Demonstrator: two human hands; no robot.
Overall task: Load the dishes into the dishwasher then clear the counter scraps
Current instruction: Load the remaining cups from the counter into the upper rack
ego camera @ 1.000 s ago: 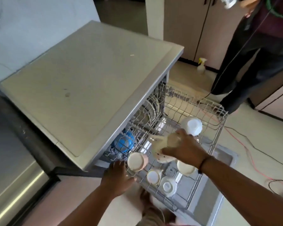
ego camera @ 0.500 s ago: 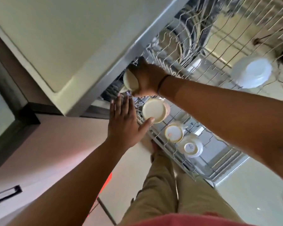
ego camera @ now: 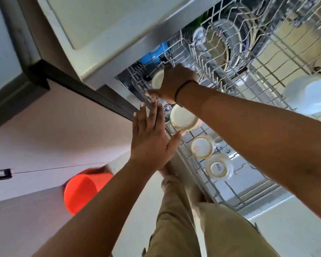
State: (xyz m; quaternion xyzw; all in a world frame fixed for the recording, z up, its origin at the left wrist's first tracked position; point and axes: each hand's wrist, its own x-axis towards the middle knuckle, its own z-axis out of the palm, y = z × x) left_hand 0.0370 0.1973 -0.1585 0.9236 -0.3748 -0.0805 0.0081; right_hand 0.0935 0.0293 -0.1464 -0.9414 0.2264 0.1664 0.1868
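Both forearms extend forward and are bare. The left hand [ego camera: 152, 138] is held flat, back toward the camera, fingers straight and close together, thumb spread to the right; it grips nothing. The right arm enters from the right edge and crosses above the left hand. A dark band encircles the right wrist. The right hand [ego camera: 174, 84] is turned palm away from the camera, fingers curled round a pale cup [ego camera: 158, 78], thumb extended toward the lower left.
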